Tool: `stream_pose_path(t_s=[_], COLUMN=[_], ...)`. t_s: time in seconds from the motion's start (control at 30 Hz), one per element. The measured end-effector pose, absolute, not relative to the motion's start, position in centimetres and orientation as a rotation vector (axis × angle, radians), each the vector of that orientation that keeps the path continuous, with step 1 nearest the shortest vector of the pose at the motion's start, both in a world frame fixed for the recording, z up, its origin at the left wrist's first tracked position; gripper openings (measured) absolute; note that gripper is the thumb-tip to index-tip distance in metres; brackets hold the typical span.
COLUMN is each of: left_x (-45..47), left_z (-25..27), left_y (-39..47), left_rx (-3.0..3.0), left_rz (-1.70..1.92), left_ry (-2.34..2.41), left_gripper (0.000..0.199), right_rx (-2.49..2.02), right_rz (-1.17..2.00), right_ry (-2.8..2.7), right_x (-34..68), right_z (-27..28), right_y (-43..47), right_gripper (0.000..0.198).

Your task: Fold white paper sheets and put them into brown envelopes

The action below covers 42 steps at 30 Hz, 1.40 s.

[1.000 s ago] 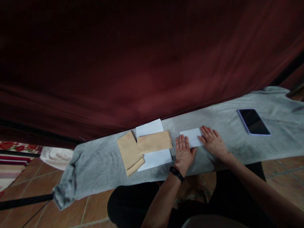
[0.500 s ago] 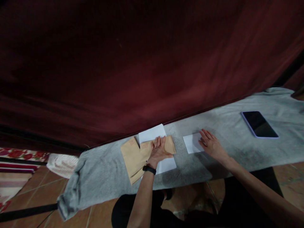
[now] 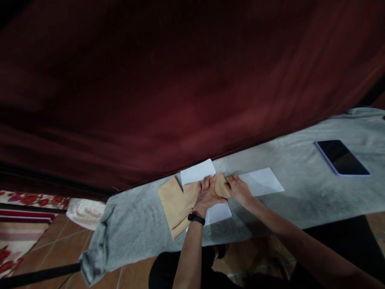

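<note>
My left hand [image 3: 206, 197], with a dark band at the wrist, lies flat with fingers spread on a brown paper envelope [image 3: 220, 185]. The right edge of that envelope is between the bent fingers of my right hand [image 3: 241, 191]; the thumb is partly hidden. Another brown envelope [image 3: 170, 198] with faint red print lies to the left, partly overlapped. White paper [image 3: 197, 172] sticks out behind the envelopes, and a second white piece [image 3: 221, 212] shows in front, under my left hand. To the right lies a white envelope or folded sheet [image 3: 264, 182], next to my right hand.
A grey cloth [image 3: 129, 226] covers the narrow bench. On its right end rests a phone [image 3: 343, 157] in a light purple case. A dark red curtain-like cloth [image 3: 180, 100] rises behind the bench. Floral fabric [image 3: 33, 200] is at the left, above the tiled floor [image 3: 57, 237].
My right hand has moved left from the white piece to the right edge of the brown envelope, uncovering the white piece. My left hand stays on the brown envelope. The view has shifted slightly.
</note>
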State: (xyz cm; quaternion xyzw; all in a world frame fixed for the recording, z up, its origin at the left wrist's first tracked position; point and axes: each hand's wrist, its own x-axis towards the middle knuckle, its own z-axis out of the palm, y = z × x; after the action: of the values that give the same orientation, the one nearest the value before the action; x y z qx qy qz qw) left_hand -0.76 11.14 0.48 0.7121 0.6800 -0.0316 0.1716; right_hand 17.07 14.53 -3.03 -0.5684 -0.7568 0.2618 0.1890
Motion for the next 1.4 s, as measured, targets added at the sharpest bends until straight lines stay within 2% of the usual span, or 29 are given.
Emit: stream_pose_path(t_s=[0.33,0.57,0.87,1.07,1.23,1.4], left_x=[-0.9,-0.2,0.9,1.4,1.9,2.5], left_z=[0.7,1.6,3.0,3.3,3.0,2.6], left_y=[11.4,11.0,9.7,9.1,8.9,8.4], left_rx=[2.109,2.229,2.312,2.348,2.414,2.529], left_rz=[-0.010,0.153,0.212,0.140,0.249,0.360], left_ry=[1.834,1.820,1.821,1.782,1.788,1.791], left_gripper=[0.131,0.136,0.137,0.133,0.133,0.132], right_rx=[-1.375,-1.198,-1.052,-0.977,-1.069,-1.038], right_rz=[1.136,1.426,1.628,1.559,1.447,1.310], right_ry=[-1.731,-1.386,-1.216,-1.287,-1.247,-1.324], right_x=[18.3,18.8,20.1,20.9,21.6,22.4], right_z=[-4.2,-4.3,-2.4,-1.5,-1.5,-1.8], right_y=[16.0,15.0,14.1,13.6,13.0,12.5], right_gripper=[0.015,0.030,0.043,0.035,0.041,0.024])
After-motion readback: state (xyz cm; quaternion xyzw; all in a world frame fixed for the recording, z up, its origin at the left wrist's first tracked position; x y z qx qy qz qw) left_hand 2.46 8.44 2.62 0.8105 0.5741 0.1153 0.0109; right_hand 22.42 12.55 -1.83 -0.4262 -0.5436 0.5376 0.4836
